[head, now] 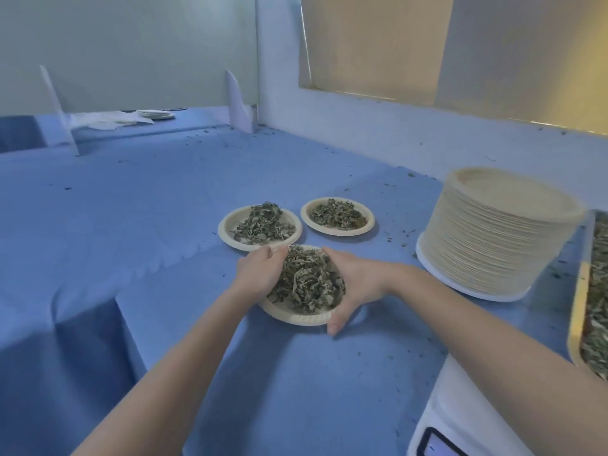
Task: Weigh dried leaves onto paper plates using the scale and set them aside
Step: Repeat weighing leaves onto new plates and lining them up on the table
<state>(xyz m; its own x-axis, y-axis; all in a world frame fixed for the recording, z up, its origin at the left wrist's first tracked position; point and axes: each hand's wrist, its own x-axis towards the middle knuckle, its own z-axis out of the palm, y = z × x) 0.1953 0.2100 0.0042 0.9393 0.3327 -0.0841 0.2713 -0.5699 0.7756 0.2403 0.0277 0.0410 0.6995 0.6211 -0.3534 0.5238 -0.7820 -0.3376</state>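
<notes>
In the centre of the frame we hold a paper plate [297,319] filled with a heap of dried leaves [307,281], low over or on the blue cloth [131,225]; whether it touches the cloth we cannot tell. Our left hand [260,269] grasps the plate at its left rim, with the fingers curled over the edge and touching the leaves. Our right hand [353,284] grasps the right rim, the thumb lying along the upper edge and the fingers reaching down under the near side of the plate.

Just above it in the frame, two other filled plates rest on the cloth: the left filled plate [260,228] is very near our left hand, and the right filled plate [337,216] stands just beside it, apart from it.

At the right of the frame a tall stack of empty paper plates [493,232] stands on a white round base [467,284]. At the right edge we see part of a tray of loose leaves [597,311]. In the lower right corner is a white device with a dark screen [437,445], most likely the scale. Small leaf crumbs [404,232] lie scattered over the cloth. In the upper left, far away, some flat plates [156,114] and white paper [105,121] lie on the cloth.
</notes>
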